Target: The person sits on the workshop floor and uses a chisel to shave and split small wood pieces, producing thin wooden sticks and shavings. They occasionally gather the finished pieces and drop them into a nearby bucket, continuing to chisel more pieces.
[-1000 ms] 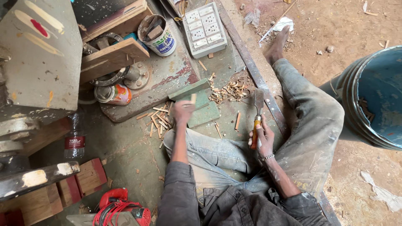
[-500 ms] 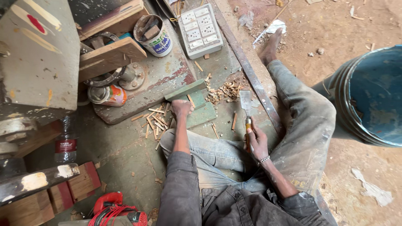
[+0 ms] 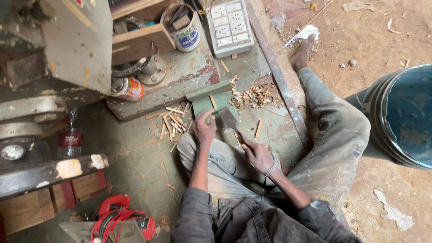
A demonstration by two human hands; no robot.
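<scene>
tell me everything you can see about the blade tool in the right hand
The flat grey metal blade tool looks like a wide chisel or small cleaver: a broad dull blade that narrows to a handle hidden inside the right hand. It is tilted, with the blade pointing up and left towards the small piece of wood that the left hand pinches against the green wooden block. The blade's edge is next to that piece; whether they touch cannot be told. Pale wood shavings lie just beyond it.
</scene>
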